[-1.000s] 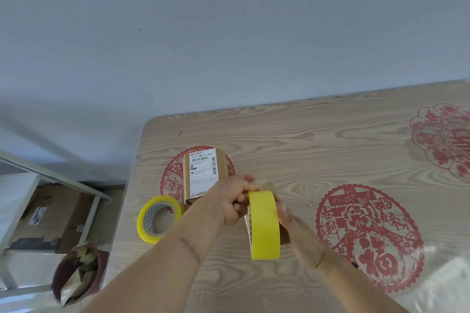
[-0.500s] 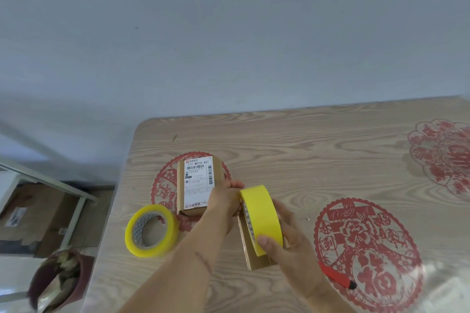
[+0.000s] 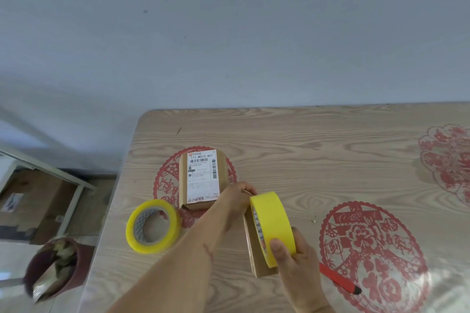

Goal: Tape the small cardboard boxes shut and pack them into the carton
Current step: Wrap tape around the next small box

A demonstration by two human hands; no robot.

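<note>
Honestly, w/ my right hand (image 3: 292,259) gripping the yellow tape roll (image 3: 273,226) over the small box (image 3: 255,249) mid-counter (image 3: 318,150) and my left hand (image 3: 235,198) closed, pinching what looks like the tape end, the strip could go crooked or fold onto itself b/c nothing steadies the box.

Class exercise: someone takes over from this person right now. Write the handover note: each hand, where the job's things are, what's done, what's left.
Right hand: holds the yellow tape roll upright over the plain box.
Left hand: at the roll's far end, fingers hidden, probably on the tape's end.
Labelled box: lies behind, on the table; sealing unclear.
Spare tape roll: lies left. Red cutter: lies right.
Done: no tape visible on either box.
Left: tape, cut, pack; no carton visible on the table.
</note>
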